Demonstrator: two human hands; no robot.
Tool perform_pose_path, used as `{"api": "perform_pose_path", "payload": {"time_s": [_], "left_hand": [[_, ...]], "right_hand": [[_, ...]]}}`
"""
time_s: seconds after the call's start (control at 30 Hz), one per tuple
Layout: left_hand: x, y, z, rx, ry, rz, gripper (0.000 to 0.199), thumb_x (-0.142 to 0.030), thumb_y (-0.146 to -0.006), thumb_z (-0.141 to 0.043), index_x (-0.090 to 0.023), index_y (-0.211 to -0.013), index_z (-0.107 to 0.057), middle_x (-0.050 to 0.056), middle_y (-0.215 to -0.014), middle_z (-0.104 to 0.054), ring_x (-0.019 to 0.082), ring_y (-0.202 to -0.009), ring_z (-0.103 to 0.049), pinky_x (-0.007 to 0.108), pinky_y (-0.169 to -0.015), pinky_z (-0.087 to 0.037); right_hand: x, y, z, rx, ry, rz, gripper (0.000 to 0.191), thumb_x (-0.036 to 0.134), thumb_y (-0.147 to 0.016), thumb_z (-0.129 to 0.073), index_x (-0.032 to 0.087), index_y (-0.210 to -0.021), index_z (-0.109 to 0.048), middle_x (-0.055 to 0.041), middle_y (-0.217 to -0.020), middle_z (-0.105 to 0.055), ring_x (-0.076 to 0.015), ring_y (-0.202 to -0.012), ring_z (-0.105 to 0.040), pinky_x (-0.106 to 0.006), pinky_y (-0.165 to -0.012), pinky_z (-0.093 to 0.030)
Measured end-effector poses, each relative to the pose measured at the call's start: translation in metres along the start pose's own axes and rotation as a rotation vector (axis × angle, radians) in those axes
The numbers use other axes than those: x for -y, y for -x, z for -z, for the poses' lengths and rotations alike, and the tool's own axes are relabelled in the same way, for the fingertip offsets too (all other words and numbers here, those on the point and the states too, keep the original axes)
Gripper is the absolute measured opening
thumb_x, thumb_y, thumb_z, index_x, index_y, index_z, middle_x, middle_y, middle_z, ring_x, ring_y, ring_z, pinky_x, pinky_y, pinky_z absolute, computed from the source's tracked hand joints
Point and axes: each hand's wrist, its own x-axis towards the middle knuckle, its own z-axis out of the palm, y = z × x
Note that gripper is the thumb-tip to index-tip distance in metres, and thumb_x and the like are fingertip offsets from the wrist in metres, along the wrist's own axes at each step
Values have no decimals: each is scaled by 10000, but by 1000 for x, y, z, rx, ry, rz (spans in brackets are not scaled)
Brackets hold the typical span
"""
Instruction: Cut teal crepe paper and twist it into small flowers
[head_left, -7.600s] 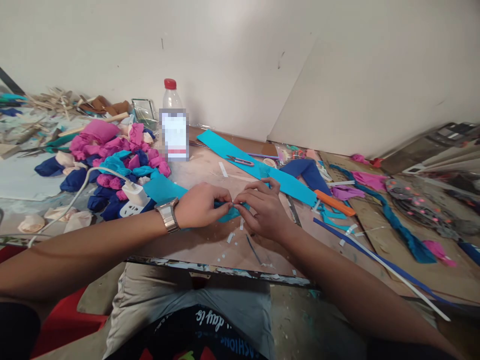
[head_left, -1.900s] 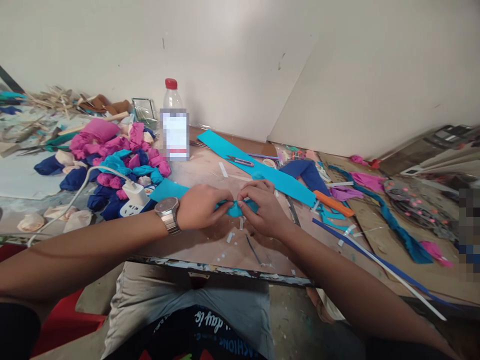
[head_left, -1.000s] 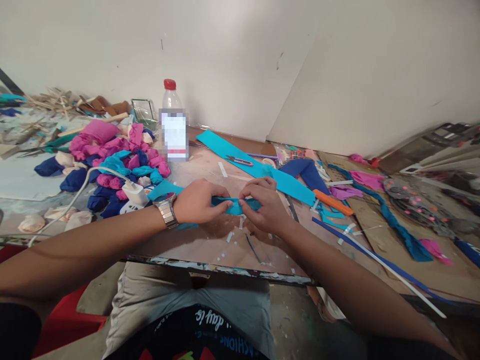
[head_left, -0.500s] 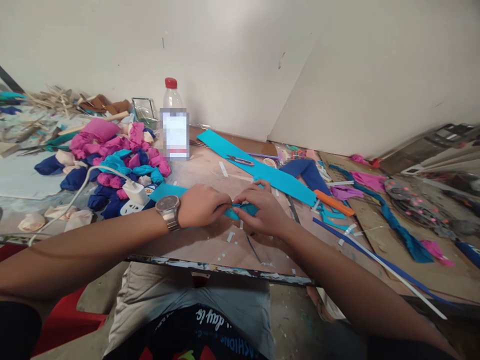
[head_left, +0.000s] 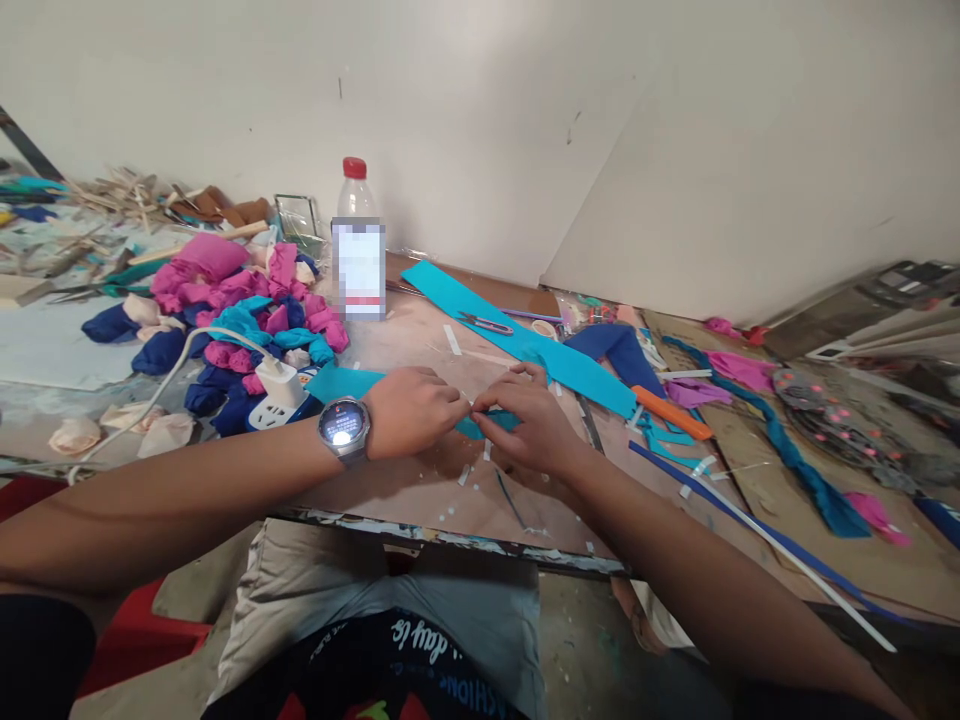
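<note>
My left hand (head_left: 418, 412), with a watch (head_left: 344, 431) on its wrist, is closed at the middle of the table's near side. Its fingertips meet those of my right hand (head_left: 525, 415), whose thumb and finger are pinched together. What lies between the fingertips is too small to make out. Under and between the hands shows a small piece of teal cloth (head_left: 487, 425). Behind them a long turquoise strip (head_left: 574, 367) lies slantwise, with small thread snips (head_left: 486, 322) on it. An orange-handled cutter (head_left: 673, 413) rests to the right.
Pink, navy and turquoise cloth bundles (head_left: 217, 290) are heaped at the left, beside a white plug (head_left: 277, 380) in a power strip. A bottle with a red cap (head_left: 355, 168) stands at the back. Cloth strips, cardboard (head_left: 780, 470) and a white stick (head_left: 795, 560) lie at the right.
My hands' fingertips have come together above the teal cloth, which my left fingers no longer visibly pinch. The watch face has lit up. The whole view has shifted slightly.
</note>
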Motion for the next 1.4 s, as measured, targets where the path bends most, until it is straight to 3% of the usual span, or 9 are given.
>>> {"api": "perform_pose_path", "payload": {"time_s": [0.33,0.5,0.67,1.07,1.27,1.4], "left_hand": [[-1,1,0,-16,1,22,277,-186,-1032,-485,-159,-877,-713,73,-777,-733,208,-725,-692,346,-696,-478],[-1,1,-5,-18,211,178,303,-335,-1030,-494,-198,-1013,-764,72,-849,-776,223,-744,-714,313,-611,-419],[-1,0,-4,-17,388,302,295,-327,-988,-527,-207,-1015,-795,66,-823,-785,212,-718,-708,299,-612,-408],[0,-3,4,1,701,344,214,-211,-924,-550,-160,-908,-756,40,-870,-777,174,-764,-667,288,-692,-433],[1,-5,7,-23,778,342,370,-385,-1012,-504,-149,-814,-710,20,-751,-708,146,-681,-587,276,-634,-390],[2,-5,4,-38,778,349,293,-296,-979,-518,-149,-808,-706,18,-745,-711,144,-683,-596,271,-634,-393]], "right_hand": [[-3,1,-1,14,0,-22,70,247,-935,-658,260,-877,-697,16,-842,-791,-192,-785,-693,-479,-1073,-316],[-4,2,-1,5,8,11,80,265,-955,-659,257,-884,-695,17,-842,-785,-191,-790,-693,-477,-1077,-314],[-5,3,-1,5,10,-1,62,272,-945,-672,256,-892,-701,15,-854,-784,-193,-798,-692,-479,-1083,-313],[-1,1,2,-36,31,59,104,209,-946,-645,263,-880,-704,25,-815,-774,-179,-782,-702,-465,-1067,-349],[1,-1,4,-47,86,123,143,186,-957,-622,274,-886,-710,27,-799,-770,-176,-772,-698,-474,-1072,-357],[2,-1,4,-59,94,143,121,200,-971,-636,264,-905,-714,28,-792,-766,-169,-760,-700,-473,-1084,-350]]}}
